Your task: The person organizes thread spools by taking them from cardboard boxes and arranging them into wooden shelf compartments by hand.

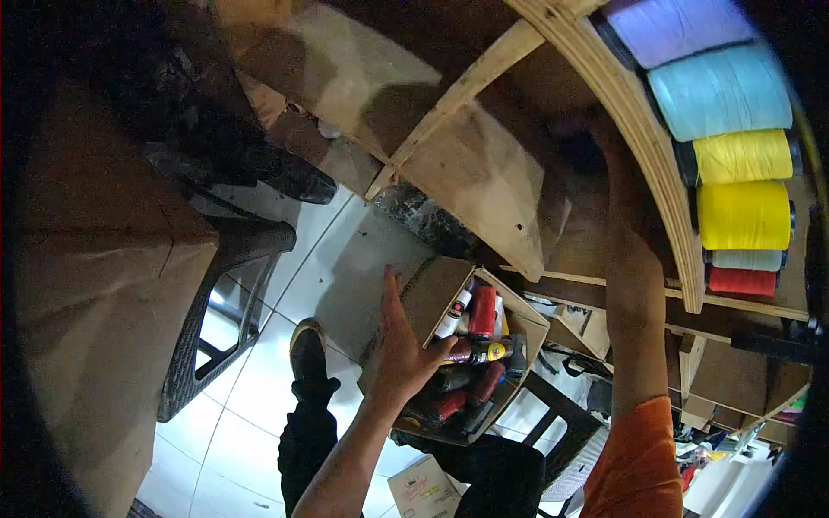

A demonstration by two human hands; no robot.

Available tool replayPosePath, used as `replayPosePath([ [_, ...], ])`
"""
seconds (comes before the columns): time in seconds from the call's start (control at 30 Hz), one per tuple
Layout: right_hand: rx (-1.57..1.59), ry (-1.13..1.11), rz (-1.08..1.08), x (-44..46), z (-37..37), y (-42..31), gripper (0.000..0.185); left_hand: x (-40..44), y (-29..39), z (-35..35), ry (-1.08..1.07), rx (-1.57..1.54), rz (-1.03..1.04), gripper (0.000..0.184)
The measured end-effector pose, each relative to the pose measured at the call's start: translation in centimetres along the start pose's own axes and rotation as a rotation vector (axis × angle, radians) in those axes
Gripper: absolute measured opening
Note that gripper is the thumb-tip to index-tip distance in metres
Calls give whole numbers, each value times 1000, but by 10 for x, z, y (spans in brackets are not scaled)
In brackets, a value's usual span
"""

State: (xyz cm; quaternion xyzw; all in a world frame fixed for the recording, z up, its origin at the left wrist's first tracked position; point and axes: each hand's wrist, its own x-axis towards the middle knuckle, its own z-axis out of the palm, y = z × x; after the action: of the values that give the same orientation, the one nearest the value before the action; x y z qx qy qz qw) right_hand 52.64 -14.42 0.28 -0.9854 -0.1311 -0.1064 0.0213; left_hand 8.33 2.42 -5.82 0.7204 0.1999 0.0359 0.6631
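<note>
My left hand point(406, 350) is at the near left side of an open cardboard box point(436, 293). Its thumb lies over the rim and its other fingers stretch along the outer wall, so the box side is between them. Inside the box are several small bottles, among them a red bottle point(484, 312), a white bottle point(454, 314) and a dark one with a yellow label point(494, 351). My right arm, in an orange sleeve, reaches up into a dark wooden shelf compartment point(561, 95). My right hand point(596, 142) is in deep shadow there, and its fingers do not show.
Thread spools, including a light blue spool point(721, 91) and a yellow spool point(744, 216), line the shelf at upper right. A black chair point(229, 293) and a large cardboard carton point(95, 345) stand left. A white printed box point(425, 490) lies below, near my legs.
</note>
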Motion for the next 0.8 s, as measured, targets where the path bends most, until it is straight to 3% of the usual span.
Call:
replayPosePath([
  [0.2,124,214,-31,-14,3,-4,41,-3,-6,0,-11,62,51,108],
  [0.3,315,478,-237,-57,-2,-20,41,-13,-15,-3,3,129,90,91],
  [0.37,244,355,-311,-118,-27,-46,39,-29,-24,-7,6,207,150,79],
  [0.4,274,263,-189,-154,-33,-59,38,-43,-28,-8,-14,174,79,70],
  [0.43,422,63,-189,-195,-57,-78,31,-62,-29,-5,-20,146,-1,61],
  [0.47,481,-202,-25,-244,-71,-94,48,-80,-19,-8,-7,119,-85,53],
  [0.5,396,-546,82,-279,-105,-118,39,-96,8,-19,-44,113,-68,48],
  [0.53,599,-627,32,-319,-117,-124,28,-109,35,-29,-68,107,-49,43],
  [0.57,696,-495,-103,-358,-130,-133,24,-129,54,-33,-6,111,-19,39],
  [0.73,1139,-725,202,-415,-274,-221,20,-196,211,-107,101,-41,24,27],
  [0.8,1430,-676,94,-415,-316,-254,23,-208,289,-162,236,14,143,24],
])
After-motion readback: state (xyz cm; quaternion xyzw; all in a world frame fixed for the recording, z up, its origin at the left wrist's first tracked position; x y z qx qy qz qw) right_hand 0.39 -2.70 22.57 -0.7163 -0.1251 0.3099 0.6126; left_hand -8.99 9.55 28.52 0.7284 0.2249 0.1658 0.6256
